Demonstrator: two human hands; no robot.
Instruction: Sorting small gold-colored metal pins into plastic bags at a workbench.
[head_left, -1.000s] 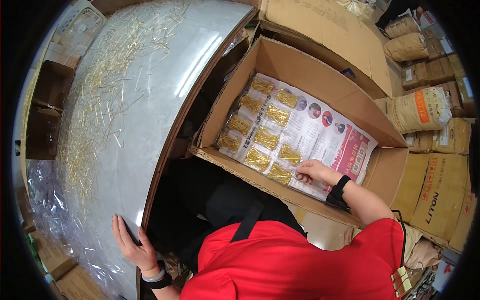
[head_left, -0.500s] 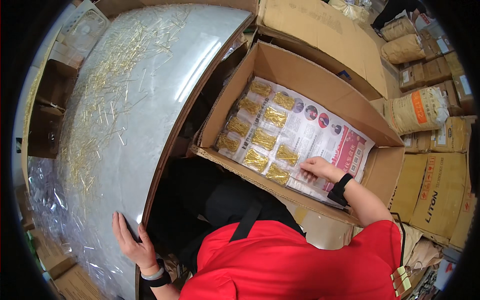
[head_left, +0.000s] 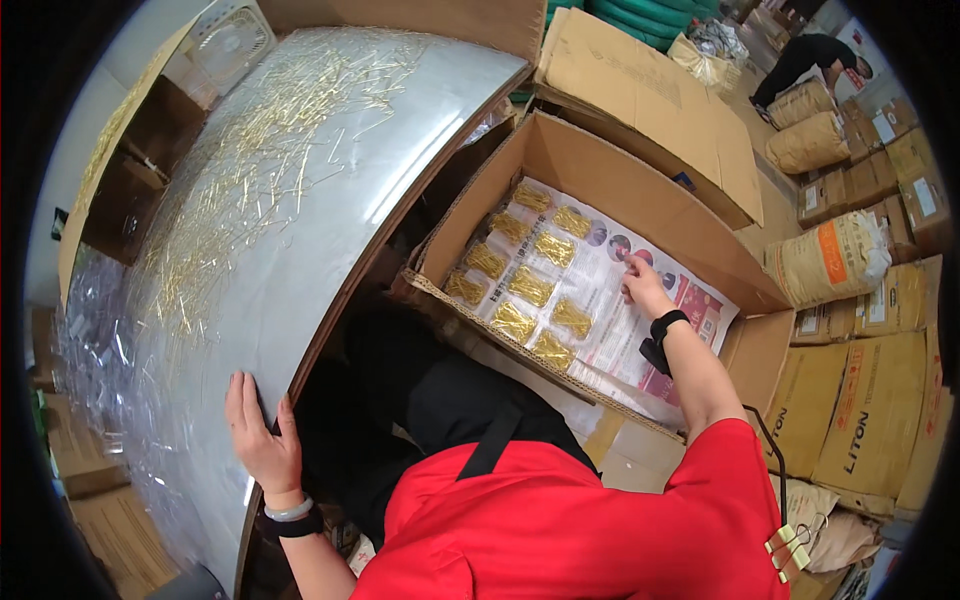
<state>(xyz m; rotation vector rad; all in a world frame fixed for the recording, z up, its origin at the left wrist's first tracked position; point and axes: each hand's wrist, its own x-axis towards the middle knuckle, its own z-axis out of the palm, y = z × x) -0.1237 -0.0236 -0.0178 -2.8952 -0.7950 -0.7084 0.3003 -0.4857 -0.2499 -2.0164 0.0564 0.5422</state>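
Observation:
My left hand (head_left: pixel 263 440) rests on the near edge of the grey metal tabletop (head_left: pixel 330 240), its fingers stretched out and holding nothing. Over the far part of this tabletop lie many loose gold wire pins (head_left: pixel 270 130). My right hand (head_left: pixel 645 283) is inside an open cardboard box (head_left: pixel 640 180), above the printed newspaper sheet (head_left: pixel 600 280) lining it. Its fingers are curled together; whatever is between them is too small to make out. Left of this hand, several bundles of gold pins (head_left: pixel 530 286) lie in rows on the sheet, seemingly in clear packets.
A folded carton (head_left: pixel 650 90) lies beyond the box. Stacked cartons (head_left: pixel 865 400) and a woven sack (head_left: pixel 830 250) stand at the right. Clear plastic bags (head_left: pixel 110 350) and a white fan (head_left: pixel 235 45) are at the left. A person (head_left: pixel 810 60) bends over sacks at the far right.
My right hand has moved away from me, from beside the near bundles to the sheet's far portion. The view has shifted, bringing the bending person fully in. My left hand stays on the table edge.

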